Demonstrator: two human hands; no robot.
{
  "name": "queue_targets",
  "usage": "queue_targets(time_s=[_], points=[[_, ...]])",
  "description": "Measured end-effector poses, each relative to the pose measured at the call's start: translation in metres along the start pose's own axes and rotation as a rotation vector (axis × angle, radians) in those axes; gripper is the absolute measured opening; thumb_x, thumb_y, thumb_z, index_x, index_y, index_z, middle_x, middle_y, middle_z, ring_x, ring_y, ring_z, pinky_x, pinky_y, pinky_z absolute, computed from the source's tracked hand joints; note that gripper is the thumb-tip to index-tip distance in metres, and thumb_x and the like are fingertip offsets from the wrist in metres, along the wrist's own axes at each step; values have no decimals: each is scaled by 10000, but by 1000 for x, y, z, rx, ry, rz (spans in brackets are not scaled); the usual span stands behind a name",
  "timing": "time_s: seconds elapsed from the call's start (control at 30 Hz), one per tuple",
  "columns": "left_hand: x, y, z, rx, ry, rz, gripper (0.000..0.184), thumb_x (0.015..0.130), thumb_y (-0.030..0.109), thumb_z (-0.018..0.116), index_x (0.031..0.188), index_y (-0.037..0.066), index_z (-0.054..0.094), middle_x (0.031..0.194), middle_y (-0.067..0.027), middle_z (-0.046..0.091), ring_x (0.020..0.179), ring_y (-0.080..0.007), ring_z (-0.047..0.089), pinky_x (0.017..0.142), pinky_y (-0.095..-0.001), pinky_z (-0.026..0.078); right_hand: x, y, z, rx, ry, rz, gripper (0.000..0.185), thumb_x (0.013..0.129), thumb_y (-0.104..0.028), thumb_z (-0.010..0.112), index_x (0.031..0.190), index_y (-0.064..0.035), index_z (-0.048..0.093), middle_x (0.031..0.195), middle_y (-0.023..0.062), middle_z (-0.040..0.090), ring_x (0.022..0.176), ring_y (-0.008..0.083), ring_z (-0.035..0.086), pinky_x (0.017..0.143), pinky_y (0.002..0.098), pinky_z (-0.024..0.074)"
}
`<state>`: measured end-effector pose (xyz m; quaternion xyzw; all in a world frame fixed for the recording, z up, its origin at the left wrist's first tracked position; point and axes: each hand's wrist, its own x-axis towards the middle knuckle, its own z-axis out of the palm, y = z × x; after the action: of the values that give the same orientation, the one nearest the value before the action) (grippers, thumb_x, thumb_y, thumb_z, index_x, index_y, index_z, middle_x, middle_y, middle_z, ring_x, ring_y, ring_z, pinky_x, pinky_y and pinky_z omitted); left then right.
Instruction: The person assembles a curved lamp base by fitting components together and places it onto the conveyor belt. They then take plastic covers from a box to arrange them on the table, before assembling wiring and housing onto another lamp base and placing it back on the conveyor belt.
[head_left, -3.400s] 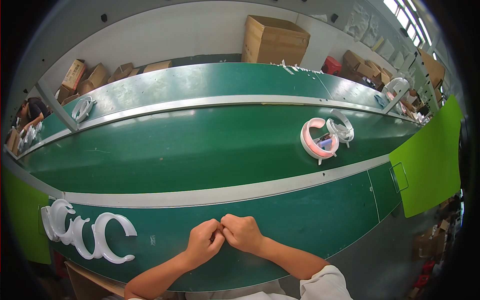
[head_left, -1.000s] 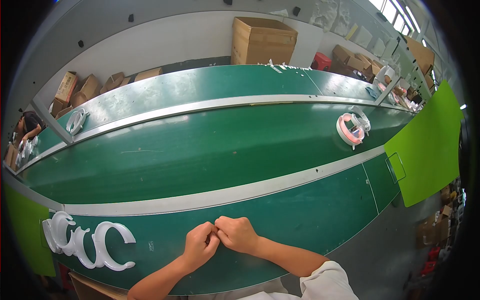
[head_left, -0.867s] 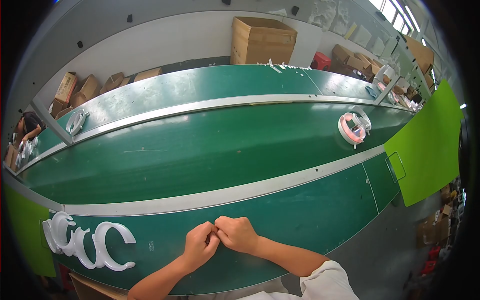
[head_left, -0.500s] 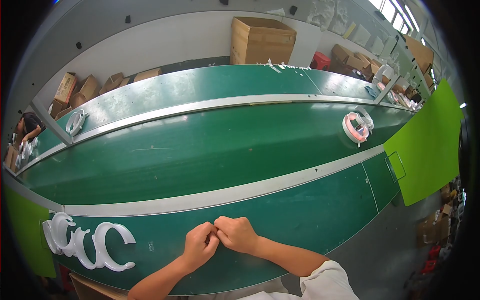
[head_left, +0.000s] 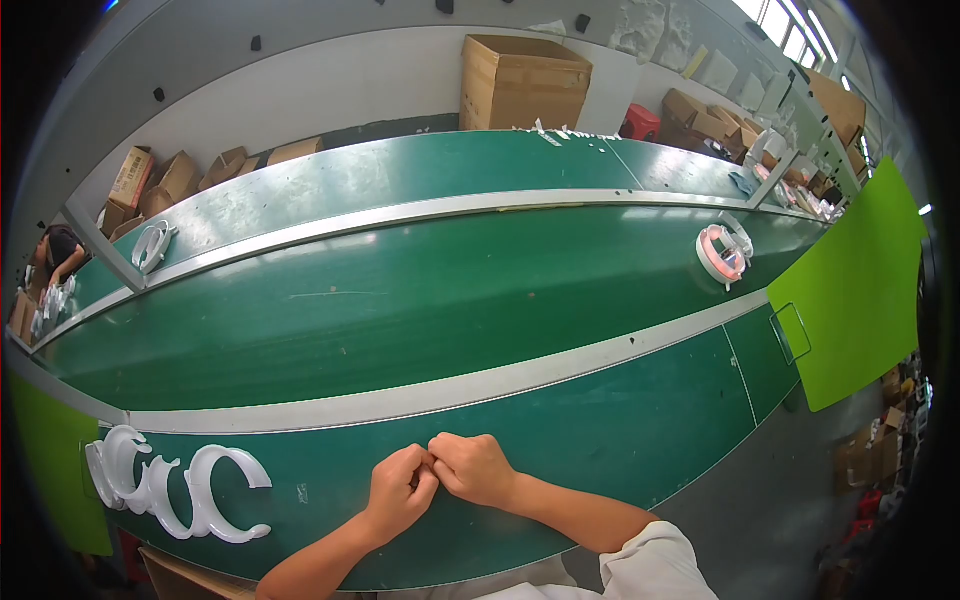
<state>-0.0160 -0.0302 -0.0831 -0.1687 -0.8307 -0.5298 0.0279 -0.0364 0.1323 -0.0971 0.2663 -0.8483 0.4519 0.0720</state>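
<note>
My left hand (head_left: 402,487) and my right hand (head_left: 474,468) meet above the near green worktop (head_left: 580,450), both with curled fingers. Their knuckles touch, and whatever may be between the fingers is hidden. To the left, several white C-shaped plastic pieces (head_left: 205,500) lie close together on the same worktop. On the green belt beyond the metal rail, a round white and pink part (head_left: 716,262) sits at the right, against another white ring piece (head_left: 741,236).
A white ring (head_left: 152,246) rests on the far ledge at left. A co-worker (head_left: 66,250) is at the far left. Behind the line stands a large cardboard box (head_left: 527,85). A bright green panel (head_left: 860,300) rises at right.
The pink and white part and the ring piece beside it have moved right along the belt. The view has shifted slightly since the oldest frame. My hands have kept their closed pose.
</note>
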Motion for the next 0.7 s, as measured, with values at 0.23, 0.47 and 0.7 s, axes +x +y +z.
queue_targets(time_s=[0.23,0.47,0.7], points=[[0,1,0,-3,3,-2,44,812,-49,539,786,-15,547,652,-104,492,530,-187,451,504,-314,381,0,0,-1,0,4,-5,37,825,-66,571,799,-59,546,686,98,558,568,311,570,493,404,446],[0,2,0,-8,3,0,43,815,-49,538,787,-17,547,656,-110,496,531,-194,455,506,-318,381,0,0,0,0,2,-3,37,824,-65,570,798,-59,544,690,97,559,568,313,567,493,407,446],[-1,-4,1,11,5,21,43,811,-31,574,796,1,549,655,-103,502,528,-206,463,499,-327,383,1,-1,-1,5,14,-9,57,824,-69,571,785,-60,530,684,101,543,571,316,564,493,410,444]])
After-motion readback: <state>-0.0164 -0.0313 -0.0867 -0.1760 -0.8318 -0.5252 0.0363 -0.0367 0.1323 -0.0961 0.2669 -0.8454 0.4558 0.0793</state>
